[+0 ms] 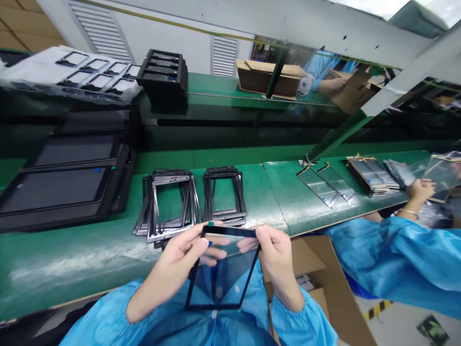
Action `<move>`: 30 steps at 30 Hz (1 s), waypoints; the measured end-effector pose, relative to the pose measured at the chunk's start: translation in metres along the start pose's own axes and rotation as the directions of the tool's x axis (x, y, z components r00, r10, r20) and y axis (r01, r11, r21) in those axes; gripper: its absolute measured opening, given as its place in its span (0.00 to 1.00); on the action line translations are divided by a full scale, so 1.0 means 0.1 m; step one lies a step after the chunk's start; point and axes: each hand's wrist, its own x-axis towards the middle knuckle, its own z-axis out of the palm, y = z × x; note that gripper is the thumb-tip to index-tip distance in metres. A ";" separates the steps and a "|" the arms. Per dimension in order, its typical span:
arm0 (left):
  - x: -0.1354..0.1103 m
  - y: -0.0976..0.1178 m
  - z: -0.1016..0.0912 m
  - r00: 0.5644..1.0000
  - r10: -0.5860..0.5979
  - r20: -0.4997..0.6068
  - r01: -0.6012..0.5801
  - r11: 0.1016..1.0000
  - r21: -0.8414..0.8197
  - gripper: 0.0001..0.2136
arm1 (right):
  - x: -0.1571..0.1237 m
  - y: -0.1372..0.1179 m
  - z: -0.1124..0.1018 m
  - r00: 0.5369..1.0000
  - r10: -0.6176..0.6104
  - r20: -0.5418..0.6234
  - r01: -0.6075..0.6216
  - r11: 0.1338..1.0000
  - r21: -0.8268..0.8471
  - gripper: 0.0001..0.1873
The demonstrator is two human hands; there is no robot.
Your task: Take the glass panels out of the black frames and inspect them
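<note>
A clear glass panel with a black border (225,288) is held up in front of my body, over the near edge of the bench. Gripping its upper left corner is my left hand (183,251), thumb on the near face and fingers showing through the glass behind. My right hand (276,252) pinches the upper right corner the same way. Small blue and green tabs show near the left corner. Just beyond my hands lie two stacks of dark rectangular frames, the left stack (151,206) fanned out more and the right stack (208,202) beside it.
Black trays with dark screens (68,185) are piled at left. Two glass panels (317,186) and a panel stack (370,175) lie at right, near a co-worker's hand (420,190). A slanted post (334,134) meets the bench. An open carton (333,288) stands below.
</note>
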 end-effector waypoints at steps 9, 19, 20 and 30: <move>0.05 0.18 -0.10 0.999 0.000 0.034 -0.007 0.977 0.214 0.20 | 0.11 0.03 -0.06 0.984 -0.154 -0.092 0.135 0.974 -0.184 0.15; 0.06 -0.01 -0.25 0.914 0.316 -0.254 -0.217 0.910 0.354 0.20 | -0.08 0.22 -0.19 0.985 0.073 -0.153 -0.057 0.993 0.105 0.20; 0.08 0.02 -0.24 0.879 0.427 -0.212 -0.276 0.819 0.503 0.21 | -0.09 0.19 -0.14 0.986 0.059 -0.158 -0.046 0.995 0.086 0.20; 0.13 0.18 -0.16 0.876 0.399 0.271 -0.464 0.545 0.699 0.15 | -0.22 0.25 -0.12 0.978 0.131 -0.162 -0.137 0.990 -0.025 0.22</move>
